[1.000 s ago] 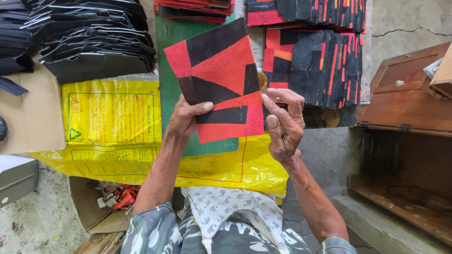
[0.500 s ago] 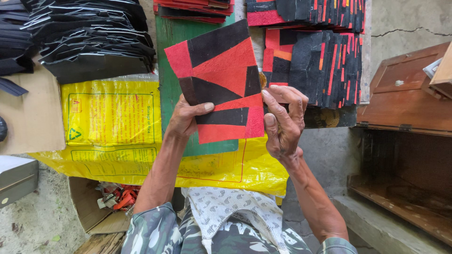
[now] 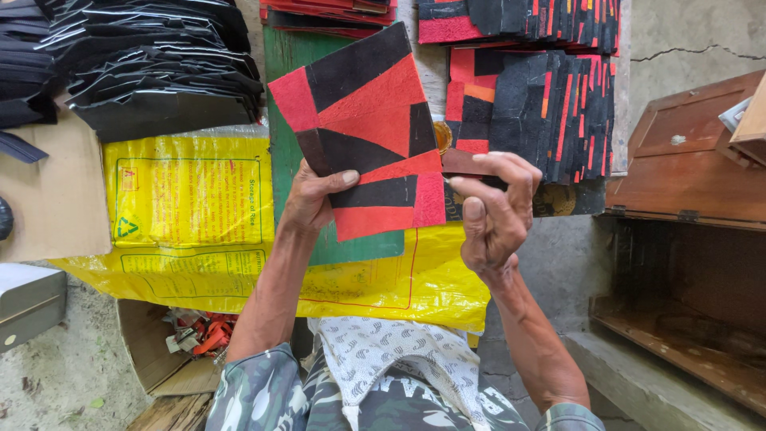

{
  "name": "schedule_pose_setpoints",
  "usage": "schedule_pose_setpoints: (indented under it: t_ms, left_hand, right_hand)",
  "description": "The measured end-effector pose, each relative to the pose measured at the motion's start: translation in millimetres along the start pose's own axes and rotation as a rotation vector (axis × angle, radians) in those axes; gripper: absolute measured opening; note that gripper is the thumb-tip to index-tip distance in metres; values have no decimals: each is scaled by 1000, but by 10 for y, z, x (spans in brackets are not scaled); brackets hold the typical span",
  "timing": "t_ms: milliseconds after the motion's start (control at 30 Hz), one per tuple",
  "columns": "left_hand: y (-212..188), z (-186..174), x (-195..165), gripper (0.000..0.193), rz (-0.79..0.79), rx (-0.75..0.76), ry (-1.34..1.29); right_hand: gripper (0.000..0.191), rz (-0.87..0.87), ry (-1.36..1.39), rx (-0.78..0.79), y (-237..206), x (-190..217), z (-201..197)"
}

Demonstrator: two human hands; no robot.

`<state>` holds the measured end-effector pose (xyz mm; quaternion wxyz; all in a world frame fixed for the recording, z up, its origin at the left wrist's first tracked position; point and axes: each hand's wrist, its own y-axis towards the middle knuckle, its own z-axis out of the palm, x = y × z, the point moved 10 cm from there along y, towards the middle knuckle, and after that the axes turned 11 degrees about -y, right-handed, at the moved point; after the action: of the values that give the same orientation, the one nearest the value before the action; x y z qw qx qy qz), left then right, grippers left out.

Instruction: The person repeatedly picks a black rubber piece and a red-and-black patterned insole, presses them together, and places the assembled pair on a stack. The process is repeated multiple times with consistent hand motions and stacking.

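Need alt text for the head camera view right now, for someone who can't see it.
The left hand holds up a square patchwork panel of red and black pieces, while the right hand pinches a small dark strip at its right edge. Below lie a yellow plastic sack and a green board; stacks of black sheets and red-and-black panels surround them.

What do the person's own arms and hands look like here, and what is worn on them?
The left hand and right hand are bare: no gloves, rings or watch visible. Both forearms are uncovered. Green-grey camouflage-patterned short sleeves show at the upper arms, above a white patterned cloth on the lap.
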<state>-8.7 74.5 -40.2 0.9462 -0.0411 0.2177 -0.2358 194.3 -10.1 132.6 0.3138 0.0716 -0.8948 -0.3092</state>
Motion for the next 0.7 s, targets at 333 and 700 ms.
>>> schedule_pose_setpoints:
  t_ms: [333, 700]
  left_hand:
    - [-18, -36, 144, 44, -82, 27, -11]
    - [-11, -4, 143, 43, -86, 24, 16]
  right_hand:
    - [56, 175, 391, 262, 28, -284, 377]
    - [51, 268, 583, 311, -49, -338, 460]
